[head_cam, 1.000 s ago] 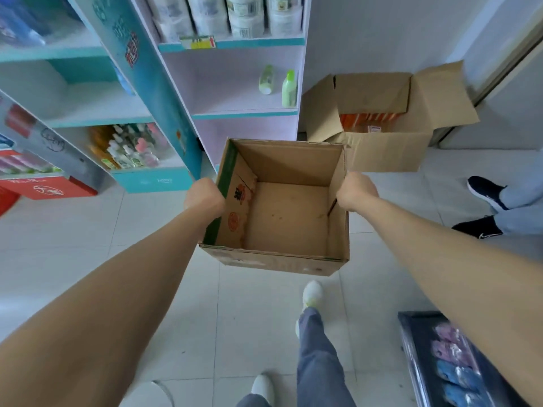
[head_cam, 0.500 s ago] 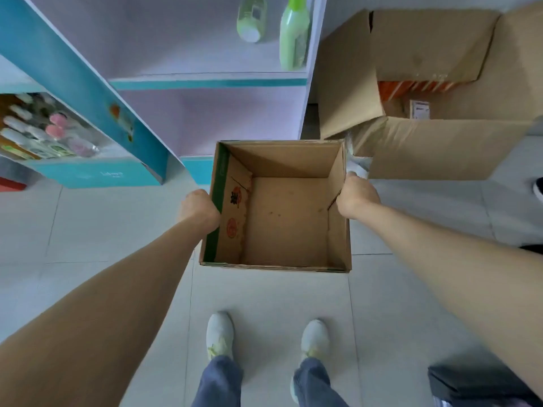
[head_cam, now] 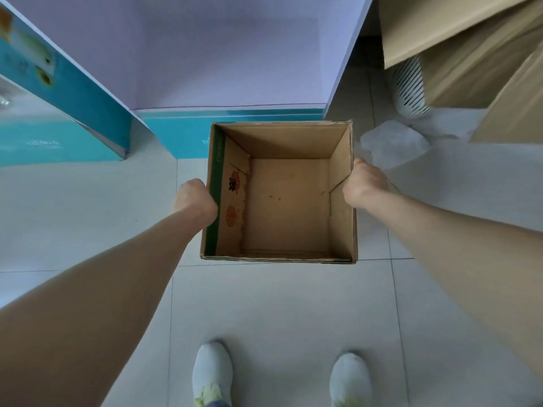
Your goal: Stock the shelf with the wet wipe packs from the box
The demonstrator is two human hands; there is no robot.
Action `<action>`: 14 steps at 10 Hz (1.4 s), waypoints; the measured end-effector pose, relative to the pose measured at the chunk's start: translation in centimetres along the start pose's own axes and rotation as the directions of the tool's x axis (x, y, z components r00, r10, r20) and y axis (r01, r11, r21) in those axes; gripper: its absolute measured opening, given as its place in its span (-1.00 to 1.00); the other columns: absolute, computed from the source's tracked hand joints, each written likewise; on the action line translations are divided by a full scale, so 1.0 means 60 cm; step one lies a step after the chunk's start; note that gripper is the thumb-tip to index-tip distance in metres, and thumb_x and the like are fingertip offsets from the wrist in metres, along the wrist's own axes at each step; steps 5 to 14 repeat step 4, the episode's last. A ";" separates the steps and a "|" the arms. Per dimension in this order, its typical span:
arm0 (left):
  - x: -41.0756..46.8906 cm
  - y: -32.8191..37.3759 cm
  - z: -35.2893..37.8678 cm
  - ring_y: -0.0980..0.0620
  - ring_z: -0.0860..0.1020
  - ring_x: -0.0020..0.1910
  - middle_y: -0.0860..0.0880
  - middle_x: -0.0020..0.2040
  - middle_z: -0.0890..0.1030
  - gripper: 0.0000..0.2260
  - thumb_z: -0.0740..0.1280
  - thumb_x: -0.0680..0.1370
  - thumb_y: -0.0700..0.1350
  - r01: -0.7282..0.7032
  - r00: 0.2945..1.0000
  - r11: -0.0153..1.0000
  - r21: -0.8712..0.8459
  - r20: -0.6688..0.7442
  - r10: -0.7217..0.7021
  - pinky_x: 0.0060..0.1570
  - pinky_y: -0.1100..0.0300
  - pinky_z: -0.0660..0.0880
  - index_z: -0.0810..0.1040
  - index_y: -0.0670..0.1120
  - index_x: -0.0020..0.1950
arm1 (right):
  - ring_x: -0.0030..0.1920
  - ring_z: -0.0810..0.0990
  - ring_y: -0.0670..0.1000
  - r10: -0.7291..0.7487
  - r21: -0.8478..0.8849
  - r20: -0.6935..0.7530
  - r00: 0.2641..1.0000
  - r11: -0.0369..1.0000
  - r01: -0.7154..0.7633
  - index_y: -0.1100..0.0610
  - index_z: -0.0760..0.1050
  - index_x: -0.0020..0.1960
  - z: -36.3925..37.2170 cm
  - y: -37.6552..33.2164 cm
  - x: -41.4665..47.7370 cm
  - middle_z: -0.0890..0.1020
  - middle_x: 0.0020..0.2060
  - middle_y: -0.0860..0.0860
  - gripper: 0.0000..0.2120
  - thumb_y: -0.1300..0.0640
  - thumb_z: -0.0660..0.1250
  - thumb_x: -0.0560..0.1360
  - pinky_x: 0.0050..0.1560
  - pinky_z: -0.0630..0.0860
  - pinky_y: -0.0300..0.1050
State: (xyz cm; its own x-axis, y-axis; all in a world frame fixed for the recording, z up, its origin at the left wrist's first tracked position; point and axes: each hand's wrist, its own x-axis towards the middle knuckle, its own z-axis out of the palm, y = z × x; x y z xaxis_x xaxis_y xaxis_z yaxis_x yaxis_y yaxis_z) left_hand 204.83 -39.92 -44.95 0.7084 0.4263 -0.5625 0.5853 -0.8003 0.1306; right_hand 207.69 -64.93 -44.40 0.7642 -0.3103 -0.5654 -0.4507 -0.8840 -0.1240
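The fingers of both hands curl against the side walls of the box (head_cam: 289, 207), knuckles up; their tips are hidden behind the cardboard, so I cannot tell how far they hook. The left hand (head_cam: 194, 201) grips the green-edged left wall, and the right hand (head_cam: 363, 183) grips the right wall beside a slit cut down from its rim. With no wet wipe packs showing inside, the box should be light, but open-topped corrugated board of this kind likely flexes. The slit wall may fold if squeezed, so a hold low on two opposite walls or under the base seems safest. It is plain brown cardboard, square, with a bare scuffed bottom and orange printed marks on the left inner face. It sits between the hands over the tiled floor (head_cam: 279, 304), just in front of the teal base of the lilac shelf (head_cam: 229, 54). Whether it rests on the tiles I cannot tell.
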 end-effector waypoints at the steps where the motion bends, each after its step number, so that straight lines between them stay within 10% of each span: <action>1: 0.022 -0.007 0.022 -0.06 0.48 -0.18 -0.17 -0.08 0.48 -0.88 0.21 0.56 -0.36 0.027 1.000 0.998 -0.059 -0.001 -0.027 -0.21 0.19 0.47 0.48 -0.27 0.07 | 0.24 0.49 0.25 0.012 0.062 0.007 1.000 0.998 -0.013 0.22 0.27 0.37 0.024 -0.003 0.019 0.50 0.24 0.22 -0.56 0.35 0.22 0.51 0.17 0.47 0.01; 3: 0.004 -0.015 0.015 -0.09 0.52 0.12 -0.15 0.29 0.49 -0.56 0.24 0.55 -0.38 0.052 0.988 0.960 -0.276 0.155 -0.010 -0.35 0.33 0.43 0.34 -0.15 0.41 | 0.33 0.42 0.20 -0.043 0.165 0.094 0.995 0.986 0.028 0.16 0.13 0.48 0.018 0.008 -0.004 0.40 0.37 0.17 -0.49 0.29 0.18 0.56 0.25 0.42 -0.02; 14: -0.027 0.004 -0.026 -0.08 0.51 0.13 -0.15 0.27 0.48 -0.60 0.23 0.55 -0.38 0.013 0.995 0.966 -0.259 0.103 0.014 -0.18 0.24 0.46 0.37 -0.16 0.38 | 0.37 0.39 0.15 -0.135 0.217 0.049 0.990 0.969 0.121 0.14 0.20 0.47 -0.012 -0.002 -0.035 0.36 0.41 0.12 -0.50 0.28 0.20 0.56 0.33 0.40 -0.02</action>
